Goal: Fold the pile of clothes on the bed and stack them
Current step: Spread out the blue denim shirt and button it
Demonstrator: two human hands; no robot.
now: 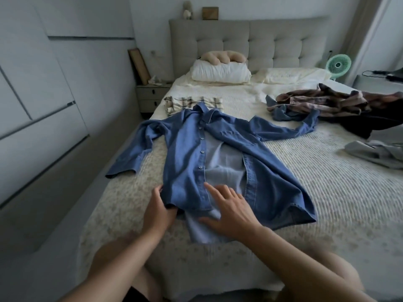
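**Laying out the denim shirt before its first fold**

We're at the spread-and-smooth step. The blue denim button-up shirt (218, 162) lies front up, unbuttoned, near the bed's (327, 192) foot edge, sleeves out twd the left and right sides. Our left hand (159, 211) pinches the hem's left corner, fingers closed on cloth. Our right hand (229, 211) rests flat on the pale inner lining, fingers spread, gripping nothing. Next we'd prob. close the placket and flatten it, then fold sleeves in. A folded cream plaid shirt (194, 104) sits beyond the collar; the unfolded pile of plaid and dark clothes (340, 107) is at the right edge, cut off by the frame. Left fingertips are hidden under the hem.
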